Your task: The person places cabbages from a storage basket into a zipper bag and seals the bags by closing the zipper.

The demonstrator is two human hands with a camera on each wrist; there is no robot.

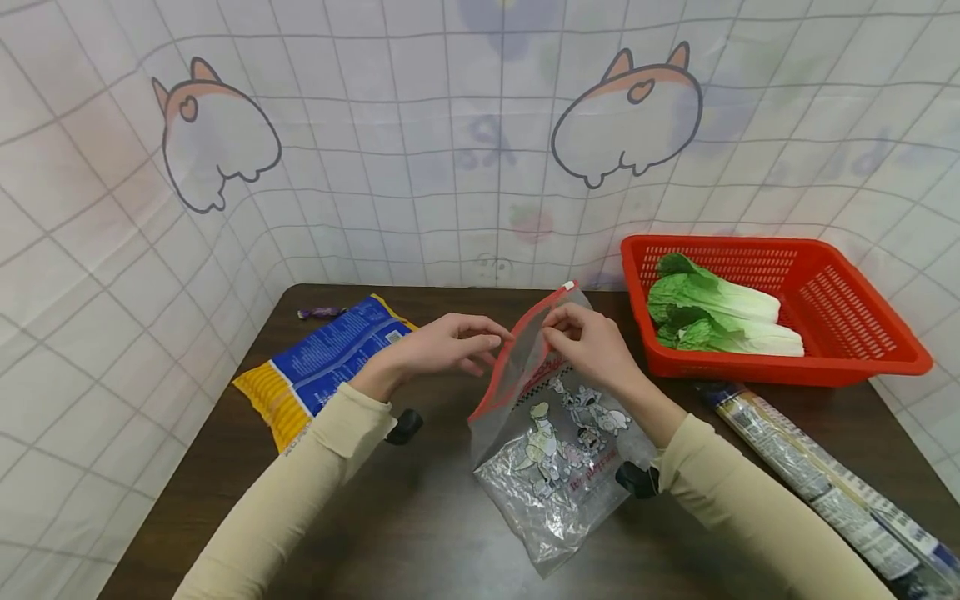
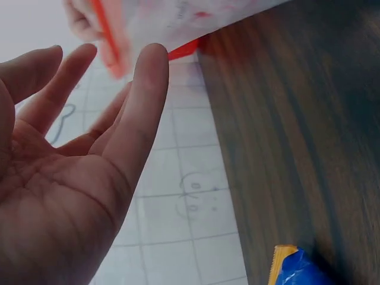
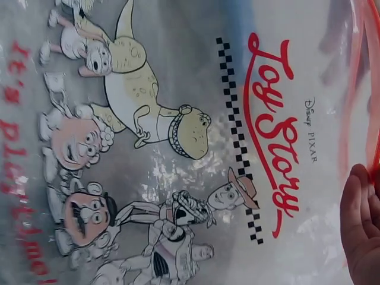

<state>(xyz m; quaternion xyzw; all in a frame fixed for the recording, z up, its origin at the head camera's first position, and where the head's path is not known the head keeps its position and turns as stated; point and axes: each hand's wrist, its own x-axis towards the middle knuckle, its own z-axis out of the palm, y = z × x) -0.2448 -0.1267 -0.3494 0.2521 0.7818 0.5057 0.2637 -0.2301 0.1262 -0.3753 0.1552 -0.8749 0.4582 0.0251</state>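
Note:
A clear zip bag [image 1: 551, 508] with a red-edged mouth and printed cartoon characters hangs tilted over the table. My right hand [image 1: 596, 346] pinches its edge near the white slider [image 1: 569, 286], and the mouth is parted. The right wrist view shows the bag's "Toy Story" print [image 3: 273, 130] close up, with the right hand [image 3: 363, 225] at its red edge. Beside the opposite edge is my left hand [image 1: 446, 346], fingers loosely extended; in the left wrist view that hand [image 2: 71, 178] holds nothing, its fingertips close to the bag.
A blue and yellow packet [image 1: 330, 350] lies at the left, with a small purple wrapped item [image 1: 321, 313] behind it. At the right stands a red basket [image 1: 862, 367] holding leafy cabbage pieces [image 1: 720, 308]. A long shiny package [image 1: 832, 483] lies in front of the basket.

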